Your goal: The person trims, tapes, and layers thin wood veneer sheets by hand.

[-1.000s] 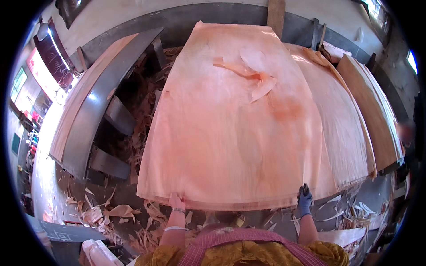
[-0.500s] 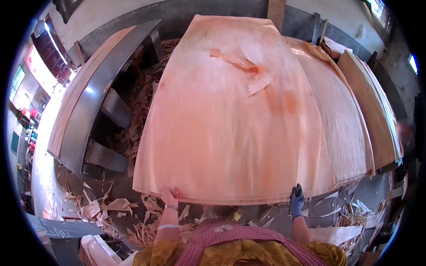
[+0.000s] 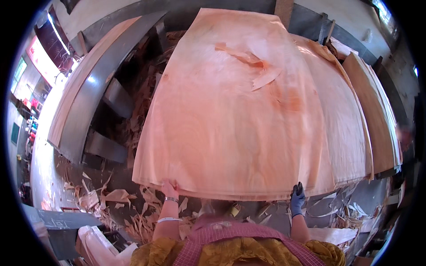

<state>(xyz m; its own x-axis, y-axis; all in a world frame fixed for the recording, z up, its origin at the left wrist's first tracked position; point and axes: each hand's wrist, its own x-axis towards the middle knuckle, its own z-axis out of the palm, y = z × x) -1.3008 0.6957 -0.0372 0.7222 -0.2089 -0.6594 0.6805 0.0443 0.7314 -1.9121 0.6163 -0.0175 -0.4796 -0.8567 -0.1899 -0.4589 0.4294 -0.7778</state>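
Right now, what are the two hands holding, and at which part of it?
Both hold the large thin veneer sheet by its near edge: the bare left hand close to the near left corner, the gloved right hand further right along the same edge.

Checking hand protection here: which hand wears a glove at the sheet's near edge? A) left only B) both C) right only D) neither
C: the right hand wears a blue glove at the edge of the wood sheet, while the left hand is bare with a wristband.
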